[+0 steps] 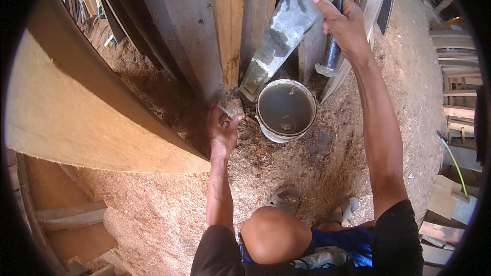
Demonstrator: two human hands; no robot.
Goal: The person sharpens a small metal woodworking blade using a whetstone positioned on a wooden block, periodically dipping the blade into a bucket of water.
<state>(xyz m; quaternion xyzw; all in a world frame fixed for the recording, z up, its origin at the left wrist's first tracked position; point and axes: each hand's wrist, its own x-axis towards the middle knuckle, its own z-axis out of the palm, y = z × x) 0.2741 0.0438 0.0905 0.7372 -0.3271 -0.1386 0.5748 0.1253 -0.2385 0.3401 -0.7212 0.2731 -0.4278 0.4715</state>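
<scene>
My right hand [347, 25] closes round a dark, shiny cylinder [333, 53] with a pale, ragged lower end. Its thumb reaches over the edge of a slanting grey plank [286, 25] marked with wet-looking and whitish patches. Lower and to the left, my left hand [222, 135] curls its fingers on a small pale block [233, 109], somewhat blurred, close to the foot of the leaning boards. Between the hands stands a round white bucket [276, 136] of murky grey liquid, beside the plank's lower end.
Several tall boards [230, 25] lean upright at the back. A broad, pale wooden panel [92, 117] fills the left side. Sawdust and shavings [153, 199] cover the ground. Stacked wood [458, 79] lines the right edge. My sandalled feet [286, 199] are below the bucket.
</scene>
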